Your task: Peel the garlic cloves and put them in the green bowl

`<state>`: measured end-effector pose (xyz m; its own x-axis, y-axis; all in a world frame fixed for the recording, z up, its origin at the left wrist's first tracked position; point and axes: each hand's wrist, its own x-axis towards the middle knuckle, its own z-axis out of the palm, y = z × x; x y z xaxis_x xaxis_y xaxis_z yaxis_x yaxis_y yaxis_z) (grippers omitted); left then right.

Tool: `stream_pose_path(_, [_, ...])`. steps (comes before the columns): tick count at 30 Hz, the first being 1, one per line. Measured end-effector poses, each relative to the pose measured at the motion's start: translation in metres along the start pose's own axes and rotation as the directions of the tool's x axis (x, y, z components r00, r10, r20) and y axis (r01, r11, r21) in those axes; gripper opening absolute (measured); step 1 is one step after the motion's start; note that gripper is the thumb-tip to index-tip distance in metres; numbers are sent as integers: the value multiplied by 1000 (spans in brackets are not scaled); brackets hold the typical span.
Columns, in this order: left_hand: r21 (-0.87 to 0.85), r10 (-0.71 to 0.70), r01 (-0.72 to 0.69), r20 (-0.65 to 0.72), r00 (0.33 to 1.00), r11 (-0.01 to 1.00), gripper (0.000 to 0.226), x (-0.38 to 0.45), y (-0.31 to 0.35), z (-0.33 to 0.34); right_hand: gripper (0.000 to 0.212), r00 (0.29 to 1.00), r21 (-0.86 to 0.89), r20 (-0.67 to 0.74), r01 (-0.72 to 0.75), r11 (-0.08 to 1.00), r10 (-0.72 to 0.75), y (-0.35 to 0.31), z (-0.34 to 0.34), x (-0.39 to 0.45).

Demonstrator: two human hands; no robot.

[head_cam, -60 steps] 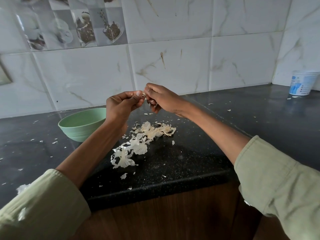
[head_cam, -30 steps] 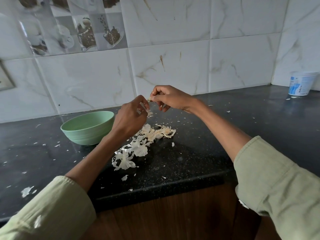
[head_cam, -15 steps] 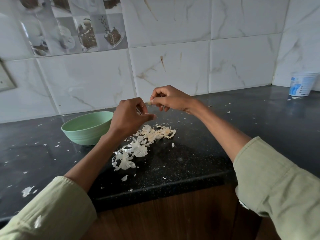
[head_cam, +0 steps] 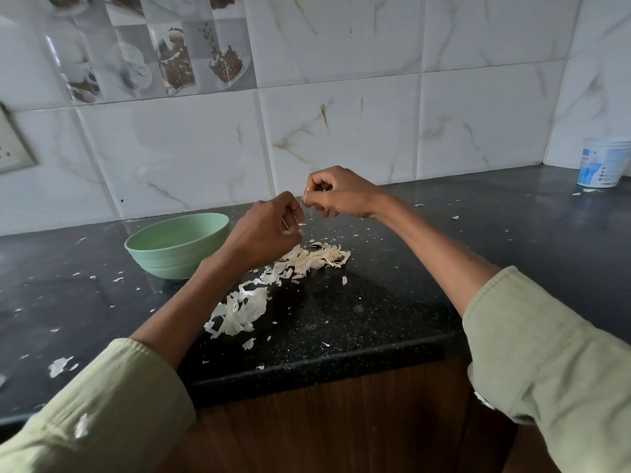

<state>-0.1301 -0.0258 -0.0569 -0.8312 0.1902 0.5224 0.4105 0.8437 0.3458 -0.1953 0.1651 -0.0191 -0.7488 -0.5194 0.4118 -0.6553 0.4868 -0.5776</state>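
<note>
Both hands raised over the black countertop point(head_cam: 392, 322), fingers curled.
I see right hand point(head_cam: 341, 196) pinching a garlic clove point(head_cam: 308, 188); left hand point(head_cam: 264, 230) pinching skin; green bowl point(head_cam: 177, 245) at 9 o'clock of the peel pile point(head_cam: 307, 259).

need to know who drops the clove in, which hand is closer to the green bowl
Left. The left hand is raised just right of the green bowl, its wrist by the rim. The right hand is farther right, beyond the left hand.
</note>
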Motion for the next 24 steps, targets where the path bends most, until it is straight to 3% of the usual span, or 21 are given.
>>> stream_pose_path(4, [-24,14,-14,-8,1000,1000,41,0,-1,-1,15,1000,-36,17,-5,999,5,0,2,-1])
stream_pose_path(10, [-42,1,-6,-110,994,999,35,2,0,-1,20,999,-80,44,27,996,-24,0,6,-1])
stream_pose_path(19, [-79,-49,38,-151,987,996,35,0,-3,-5,28,994,33,71,79,996,-82,1,15,1])
stream_pose_path(24, [0,1,-2,-186,983,1000,32,-3,0,-7,44,995,74,68,74,995,-79,0,19,-2])
